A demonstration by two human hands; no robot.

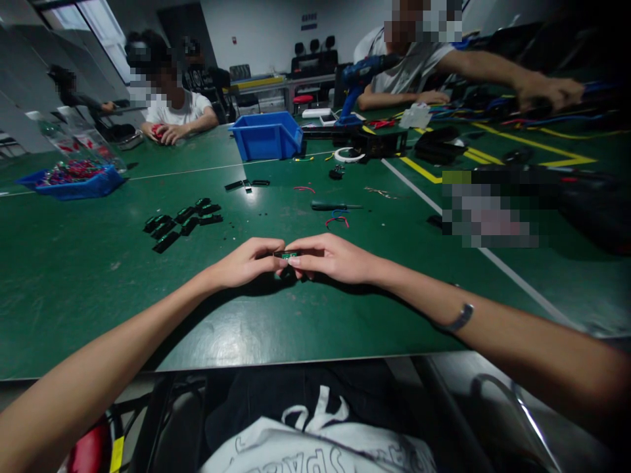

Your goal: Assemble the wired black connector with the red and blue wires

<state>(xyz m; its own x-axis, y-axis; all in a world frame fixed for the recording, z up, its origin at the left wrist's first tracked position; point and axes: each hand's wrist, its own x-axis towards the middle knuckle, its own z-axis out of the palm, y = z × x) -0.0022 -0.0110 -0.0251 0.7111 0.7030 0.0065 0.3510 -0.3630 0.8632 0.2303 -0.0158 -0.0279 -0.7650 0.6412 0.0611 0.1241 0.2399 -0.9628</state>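
Note:
My left hand (254, 263) and my right hand (331, 257) meet just above the green table (236, 328), near its front edge. Between their fingertips they pinch a small green circuit board (288, 255) with a dark edge; the fingers cover much of it. Several dark pieces with green parts (183, 222) lie in a group beyond my left hand. Past my right hand rest a dark screwdriver (330, 206) and short red and blue wires (338, 219).
A blue bin (269, 136) stands further back, left of a blue power drill (357, 85). At the left, a blue tray (79, 184) holds small coloured parts beside plastic bottles (89, 135). Across the table, a person's arm (488, 69) reaches over cables at the right.

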